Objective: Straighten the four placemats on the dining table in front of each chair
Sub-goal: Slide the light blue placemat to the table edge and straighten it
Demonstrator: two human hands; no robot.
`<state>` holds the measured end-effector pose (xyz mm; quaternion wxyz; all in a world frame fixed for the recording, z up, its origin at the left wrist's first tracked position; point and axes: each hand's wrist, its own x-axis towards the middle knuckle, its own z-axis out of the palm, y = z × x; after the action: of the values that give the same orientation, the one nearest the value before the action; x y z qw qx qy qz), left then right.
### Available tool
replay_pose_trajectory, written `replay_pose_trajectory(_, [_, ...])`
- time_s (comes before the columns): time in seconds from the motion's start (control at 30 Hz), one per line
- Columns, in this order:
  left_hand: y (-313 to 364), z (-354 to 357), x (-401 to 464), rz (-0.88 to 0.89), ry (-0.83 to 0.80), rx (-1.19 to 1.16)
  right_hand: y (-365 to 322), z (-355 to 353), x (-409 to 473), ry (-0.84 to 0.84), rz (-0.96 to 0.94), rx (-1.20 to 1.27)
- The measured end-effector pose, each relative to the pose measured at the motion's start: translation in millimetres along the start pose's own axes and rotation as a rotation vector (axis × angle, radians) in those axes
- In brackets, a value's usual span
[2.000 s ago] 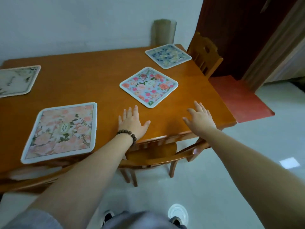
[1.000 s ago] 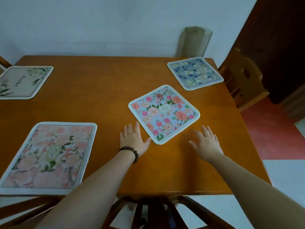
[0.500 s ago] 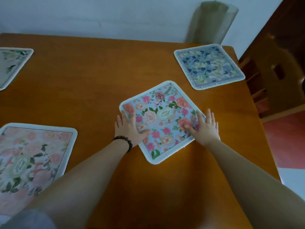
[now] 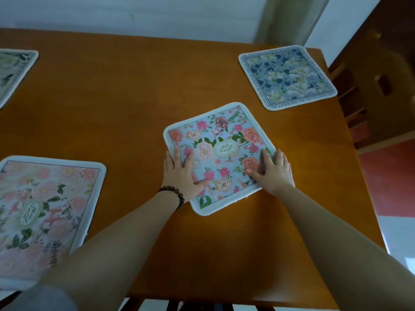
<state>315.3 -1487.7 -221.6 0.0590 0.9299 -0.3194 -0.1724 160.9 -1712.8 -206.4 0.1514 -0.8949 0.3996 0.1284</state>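
Fingers of left hand and right hand spread flat on blue floral placemat, centre frame, skewed diamond-wise on worktop.

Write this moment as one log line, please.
step: straightening | left hand: flat on blue floral placemat | right hand: flat on it | placemat: skewed

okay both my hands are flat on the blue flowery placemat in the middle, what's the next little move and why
Probably turn the blue floral placemat clockwise under your palms until its near edge runs parallel to the table edge. It sits skewed like a diamond, one corner pointing at you, and your left hand and right hand already press flat on its two sides.
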Motion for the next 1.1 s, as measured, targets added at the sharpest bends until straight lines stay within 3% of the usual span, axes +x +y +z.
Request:
replay_pose_trajectory(0.83, [-24,26,-189,0.041,-0.151,-0.079,-11,78,-224,-0.114,0.112,0.198])
replay_pose_trajectory(1.1, [-15,36,-209,0.003,-0.173,-0.015,-9,72,-211,0.077,0.027,0.074])
